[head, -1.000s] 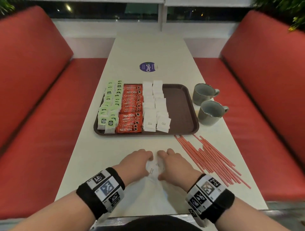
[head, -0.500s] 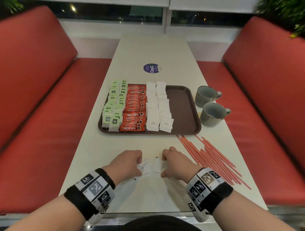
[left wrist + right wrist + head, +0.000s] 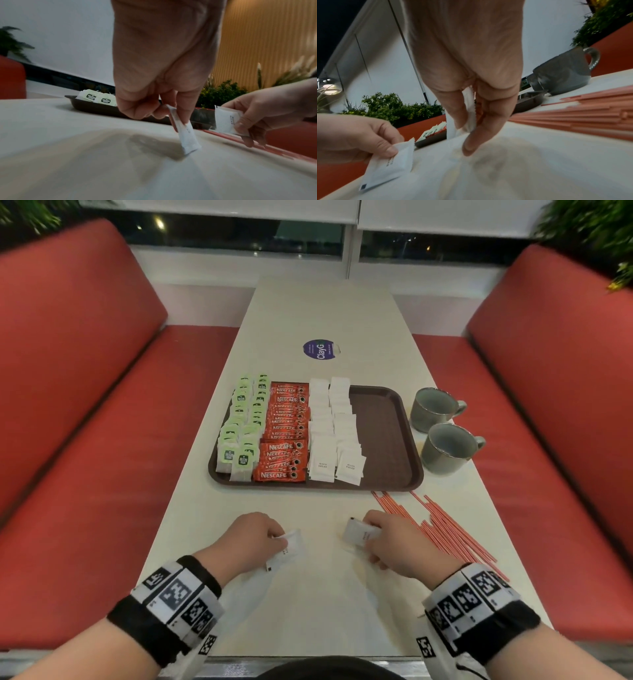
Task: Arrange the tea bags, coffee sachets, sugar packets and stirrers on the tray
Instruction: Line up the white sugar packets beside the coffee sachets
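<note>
At lower left of the head view, the left hand point(image 3: 251, 537) pinched a white sugar packet point(image 3: 287, 546) just above the table point(image 3: 329, 604). At lower right, the right hand point(image 3: 399, 542) pinched a second packet point(image 3: 359, 534) beside the loose stirrers point(image 3: 445, 529). Both looked light and limp, best held by a sealed edge. The tray point(image 3: 387, 436) sat at frame centre.

Dim indoor light from overhead; soft shadows pool on the table point(image 3: 318, 594) at lower centre. Wide-angle bending at edges; both wrist views smeared with blur.
</note>
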`<control>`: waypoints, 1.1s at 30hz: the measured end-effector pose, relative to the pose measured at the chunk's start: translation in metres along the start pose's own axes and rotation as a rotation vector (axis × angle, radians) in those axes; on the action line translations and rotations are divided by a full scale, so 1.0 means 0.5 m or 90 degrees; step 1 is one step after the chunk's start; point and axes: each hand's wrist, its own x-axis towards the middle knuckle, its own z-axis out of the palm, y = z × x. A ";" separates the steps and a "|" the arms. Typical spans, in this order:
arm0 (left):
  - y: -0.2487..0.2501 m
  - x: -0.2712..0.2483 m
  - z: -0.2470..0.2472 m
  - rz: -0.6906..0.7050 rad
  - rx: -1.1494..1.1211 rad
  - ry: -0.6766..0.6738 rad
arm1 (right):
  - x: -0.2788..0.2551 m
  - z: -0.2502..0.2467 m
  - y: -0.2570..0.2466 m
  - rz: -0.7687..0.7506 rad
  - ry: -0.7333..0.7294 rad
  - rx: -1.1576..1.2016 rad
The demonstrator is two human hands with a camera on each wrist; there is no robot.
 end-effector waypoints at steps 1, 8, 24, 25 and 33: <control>0.002 0.005 -0.008 -0.004 -0.033 0.010 | 0.002 -0.010 -0.002 -0.006 0.005 0.016; 0.071 0.068 -0.062 0.031 -0.202 0.146 | 0.082 -0.085 -0.029 -0.066 0.205 0.107; 0.135 0.258 -0.086 -0.032 0.080 0.055 | 0.265 -0.133 -0.061 -0.050 0.063 -0.059; 0.137 0.261 -0.088 -0.032 0.110 0.047 | 0.270 -0.133 -0.063 -0.044 0.058 -0.062; 0.151 0.270 -0.090 0.085 0.205 0.089 | 0.280 -0.110 -0.066 0.053 0.128 -0.087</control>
